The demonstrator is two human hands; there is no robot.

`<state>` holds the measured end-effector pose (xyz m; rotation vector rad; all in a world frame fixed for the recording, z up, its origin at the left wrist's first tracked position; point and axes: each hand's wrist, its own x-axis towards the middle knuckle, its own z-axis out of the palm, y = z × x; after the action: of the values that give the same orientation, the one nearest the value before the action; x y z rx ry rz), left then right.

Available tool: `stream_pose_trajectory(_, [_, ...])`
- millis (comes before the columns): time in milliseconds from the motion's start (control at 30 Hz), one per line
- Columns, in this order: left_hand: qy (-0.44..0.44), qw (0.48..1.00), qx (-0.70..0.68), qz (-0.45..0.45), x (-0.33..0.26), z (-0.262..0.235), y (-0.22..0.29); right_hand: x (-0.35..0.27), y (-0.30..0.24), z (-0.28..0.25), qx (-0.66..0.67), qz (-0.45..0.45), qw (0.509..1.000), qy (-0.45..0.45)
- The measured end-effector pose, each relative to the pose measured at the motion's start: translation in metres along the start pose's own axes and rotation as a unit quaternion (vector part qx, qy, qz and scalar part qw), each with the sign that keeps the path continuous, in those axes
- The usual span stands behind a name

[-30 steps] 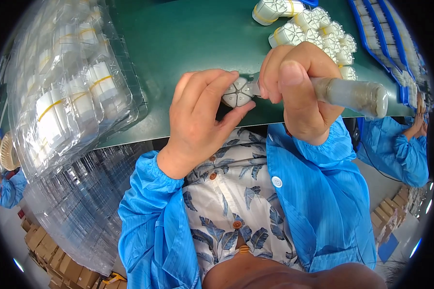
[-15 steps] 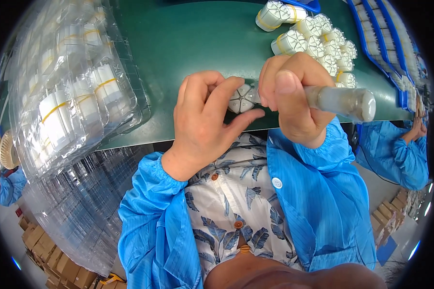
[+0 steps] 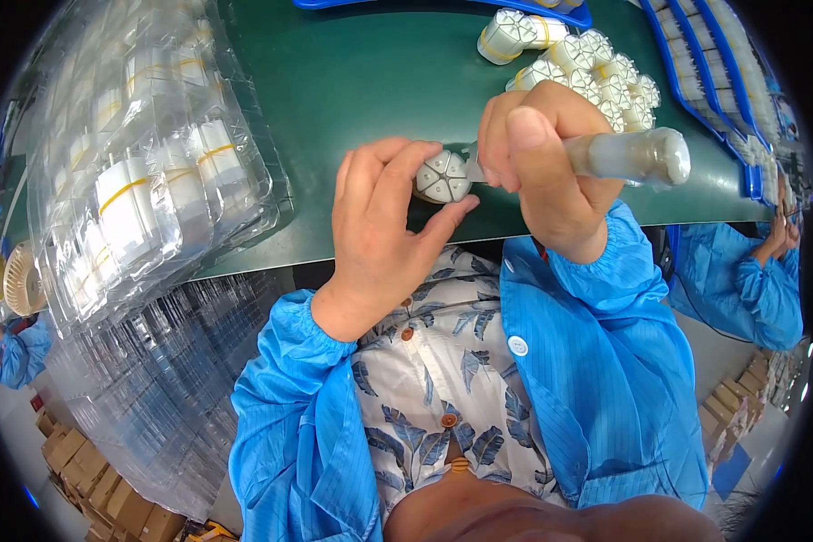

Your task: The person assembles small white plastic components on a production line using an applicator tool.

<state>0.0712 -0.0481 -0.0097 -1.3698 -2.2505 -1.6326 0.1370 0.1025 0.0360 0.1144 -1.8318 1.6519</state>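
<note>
My left hand (image 3: 379,221) has its fingers and thumb curved round a bundle of white wedge-shaped pieces (image 3: 443,177), whose round end faces up like a cut pie. My right hand (image 3: 551,167) is closed round a hand tool with a thick, translucent handle (image 3: 637,156), wrapped in something brownish near the grip. A short, flat tip (image 3: 475,172) sticks out from my right fingers at the right edge of the bundle; whether it touches is hard to tell. Both hands are above the green table (image 3: 334,81), close to its front edge.
On the left stand stacked clear plastic trays (image 3: 244,203) holding white bundles with yellow bands. More banded white bundles (image 3: 596,72) are grouped at the back right. Blue trays (image 3: 723,90) line the right edge, and another blue tray (image 3: 379,4) lies at the back. A co-worker's blue sleeve (image 3: 732,280) shows at right.
The bundle's round end shows more fully between my left fingers and thumb. My right hand and the tool have shifted slightly left and away from me. The view has shifted slightly.
</note>
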Motion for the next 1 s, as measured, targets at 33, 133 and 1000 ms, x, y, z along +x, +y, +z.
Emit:
stream_pose_trajectory(33, [-0.007,1.000,0.008,0.003,-0.001,0.001,-0.002,0.001,0.002,0.000,-0.009,-0.013,1.000,0.001])
stream_pose_trajectory(133, [-0.002,1.000,-0.003,0.018,-0.002,0.001,-0.004,0.002,0.003,0.000,-0.023,-0.027,0.999,-0.010])
stream_pose_trajectory(1000, [-0.019,1.000,-0.004,-0.007,-0.001,0.001,0.001,0.002,0.007,0.004,-0.023,-0.012,0.999,-0.024])
